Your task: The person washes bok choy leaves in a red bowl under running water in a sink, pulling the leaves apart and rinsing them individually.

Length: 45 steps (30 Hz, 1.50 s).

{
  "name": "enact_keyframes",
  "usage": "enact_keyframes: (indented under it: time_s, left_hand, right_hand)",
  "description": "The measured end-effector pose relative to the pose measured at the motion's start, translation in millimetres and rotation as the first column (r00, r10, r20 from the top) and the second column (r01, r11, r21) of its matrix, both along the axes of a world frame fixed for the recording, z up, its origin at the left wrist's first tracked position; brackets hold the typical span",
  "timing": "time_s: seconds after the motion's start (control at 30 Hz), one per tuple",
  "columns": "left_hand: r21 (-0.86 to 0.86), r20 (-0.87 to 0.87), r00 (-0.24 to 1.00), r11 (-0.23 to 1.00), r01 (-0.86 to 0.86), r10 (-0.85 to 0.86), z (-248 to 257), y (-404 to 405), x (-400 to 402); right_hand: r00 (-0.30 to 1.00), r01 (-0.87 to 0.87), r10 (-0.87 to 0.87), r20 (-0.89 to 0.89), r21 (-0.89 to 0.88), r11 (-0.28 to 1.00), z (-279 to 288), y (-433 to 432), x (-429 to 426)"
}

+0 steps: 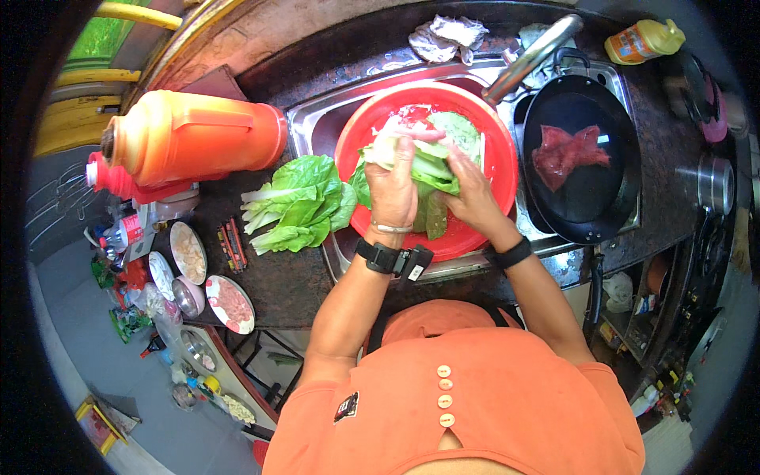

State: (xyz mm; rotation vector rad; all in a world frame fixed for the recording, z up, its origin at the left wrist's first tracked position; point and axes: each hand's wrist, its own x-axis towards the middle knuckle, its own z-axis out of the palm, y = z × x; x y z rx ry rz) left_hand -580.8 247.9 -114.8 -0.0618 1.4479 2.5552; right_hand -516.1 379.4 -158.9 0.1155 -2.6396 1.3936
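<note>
Over a red plastic basin [502, 208] in the sink, my left hand [395, 187] and my right hand [475, 190] hold a bunch of leafy greens [430, 160] between them. My fingers wrap its pale stems, and some fingertips are hidden behind the leaves. Loose green leaves [457, 133] lie in the basin behind my hands, and a darker leaf [433, 217] hangs or lies below them. Left of the basin, a pile of lettuce-like greens [303, 205] rests on the dark countertop, its leaves reaching the basin's rim.
A chrome faucet [531, 59] arches over the sink's divider. To the right, a black wok [594, 219] holds a red cloth-like piece [570, 154]. An orange thermos [202, 139] stands at left, near batteries [231, 243] and a plate of meat [231, 304]. Rags [448, 38] and a yellow bottle [644, 41] sit behind.
</note>
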Motion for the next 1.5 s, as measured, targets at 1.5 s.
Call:
enact_keyframes:
  time_s: [1.5]
  left_hand:
    - [0.306, 0.21, 0.818, 0.759, -0.575, 0.535, -38, -308, 11]
  right_hand:
    - [0.932, -0.334, 0.358, -0.055, 0.252, 0.908, 65, -158, -36]
